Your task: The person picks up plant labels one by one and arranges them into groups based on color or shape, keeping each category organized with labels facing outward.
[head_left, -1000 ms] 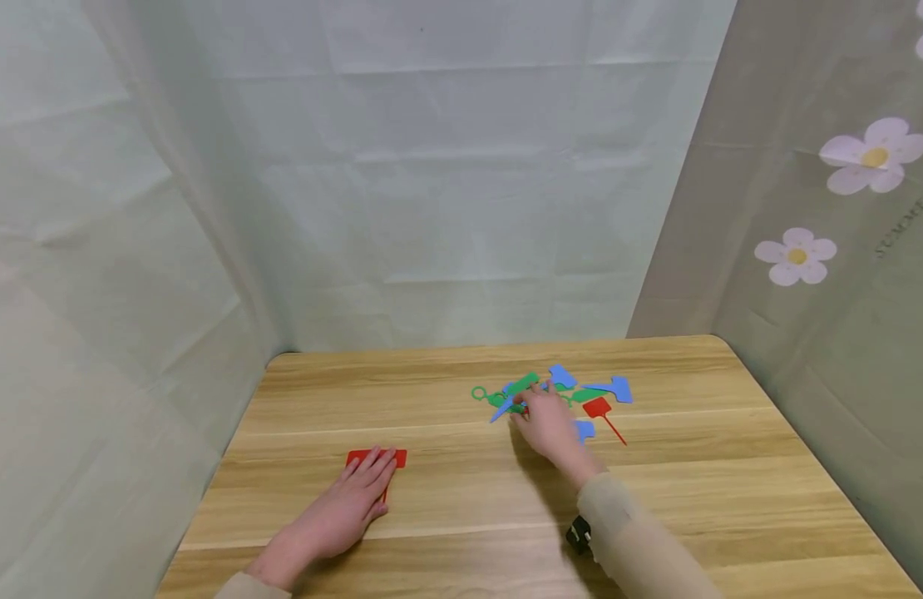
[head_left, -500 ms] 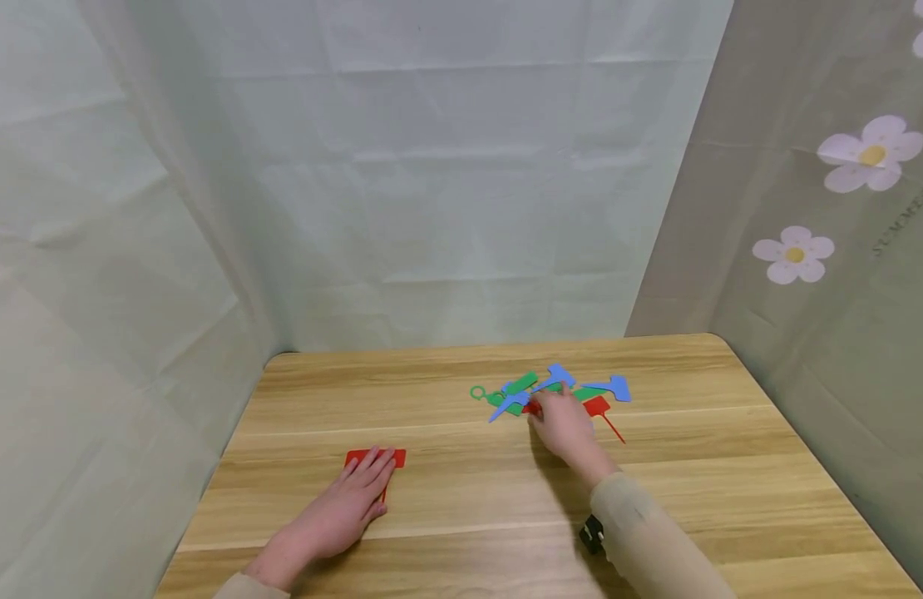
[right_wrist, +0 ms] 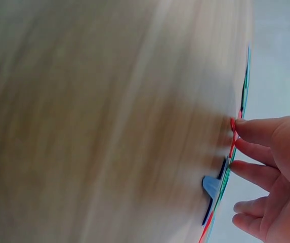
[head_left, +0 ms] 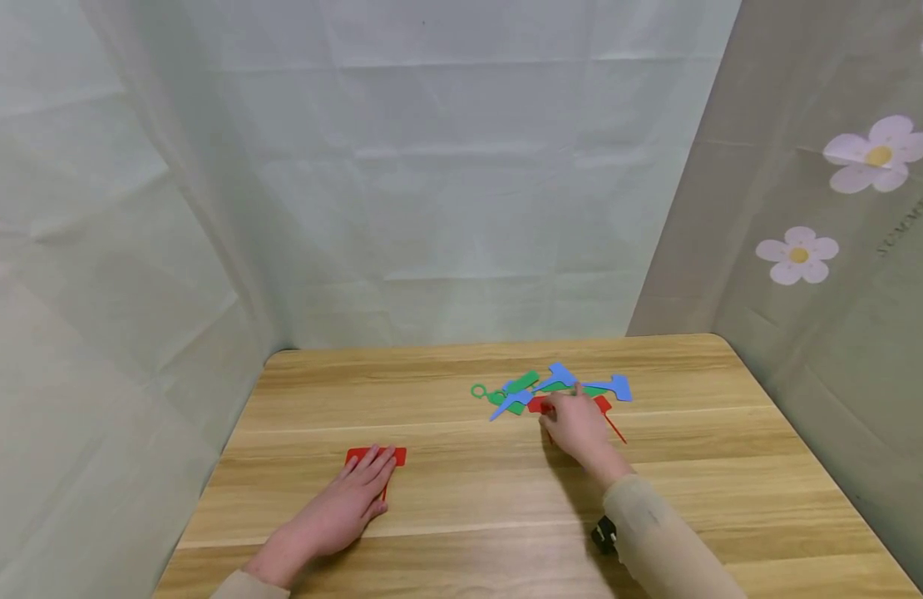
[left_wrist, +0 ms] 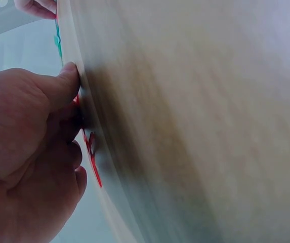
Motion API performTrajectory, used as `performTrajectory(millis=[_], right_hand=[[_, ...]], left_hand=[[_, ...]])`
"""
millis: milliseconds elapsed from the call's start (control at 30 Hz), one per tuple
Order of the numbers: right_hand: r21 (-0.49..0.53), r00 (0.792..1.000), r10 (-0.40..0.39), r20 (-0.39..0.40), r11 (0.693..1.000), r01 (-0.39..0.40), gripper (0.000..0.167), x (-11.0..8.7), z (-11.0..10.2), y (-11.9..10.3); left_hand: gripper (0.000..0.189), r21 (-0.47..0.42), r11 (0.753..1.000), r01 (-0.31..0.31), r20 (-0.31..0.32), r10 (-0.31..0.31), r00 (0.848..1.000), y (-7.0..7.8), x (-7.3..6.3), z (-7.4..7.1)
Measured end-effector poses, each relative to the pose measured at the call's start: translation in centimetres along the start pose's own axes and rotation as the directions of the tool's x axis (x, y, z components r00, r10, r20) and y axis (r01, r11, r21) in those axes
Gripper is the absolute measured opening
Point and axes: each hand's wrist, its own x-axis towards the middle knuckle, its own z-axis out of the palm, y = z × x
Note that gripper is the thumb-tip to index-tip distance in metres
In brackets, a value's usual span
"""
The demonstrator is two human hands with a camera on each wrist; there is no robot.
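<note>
My left hand (head_left: pixel 342 507) rests with outstretched fingers on a red T-shaped plant label (head_left: pixel 400 456), whose thin stem shows beside the thumb. At the near side of a loose group of labels, my right hand (head_left: pixel 581 428) pinches another red plant label (head_left: pixel 535 405) between thumb and forefinger. In the right wrist view, red plastic (right_wrist: pixel 233 132) shows at those fingertips, and a blue label (right_wrist: pixel 211 186) lies below them. One more red label (head_left: pixel 614 426) is partly hidden behind the right hand. In the left wrist view, the left thumb is close to the tabletop.
Blue labels (head_left: pixel 620 388) and green labels (head_left: pixel 523 383) overlap around the right hand, one green piece ending in a ring (head_left: pixel 479 390). The wooden table (head_left: pixel 446 549) meets cloth walls at its back and sides. A black wrist device (head_left: pixel 604 535) sits under the right sleeve.
My right hand has shifted right and slightly nearer across the labels, uncovering the blue label and then the red one at its fingertips. The left hand stays still.
</note>
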Motion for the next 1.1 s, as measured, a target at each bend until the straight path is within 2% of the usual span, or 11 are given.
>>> performTrajectory(millis=[200, 333, 700, 833, 1100], right_hand=[[0.002, 0.999, -0.037, -0.017, 0.999, 0.037, 0.019, 0.0, -0.4, 0.2], [0.004, 0.999, -0.038, -0.005, 0.999, 0.038, 0.028, 0.2, -1.0, 0.4], [-0.052, 0.991, -0.035, 0.126, 0.998, 0.042, 0.042, 1.0, -2.3, 1.2], [-0.069, 0.99, -0.051, 0.132, 0.996, 0.06, 0.041, 1.1, -2.4, 1.2], [-0.114, 0.994, -0.013, 0.111, 0.993, 0.026, 0.038, 1.0, -1.7, 1.0]], left_hand=[[0.063, -0.001, 1.0, 0.003, 0.003, -0.003, 1.0, 0.0, 0.0, 0.0], [0.063, 0.0, 1.0, 0.008, 0.005, -0.008, 1.0, 0.1, 0.0, -0.1], [0.063, -0.013, 1.0, 0.017, 0.0, -0.017, 1.0, 0.1, 0.0, 0.1], [0.063, -0.016, 1.0, 0.017, 0.0, -0.017, 1.0, 0.1, 0.0, 0.1], [0.064, -0.027, 0.999, 0.034, 0.012, -0.034, 0.999, 0.2, 0.1, 0.0]])
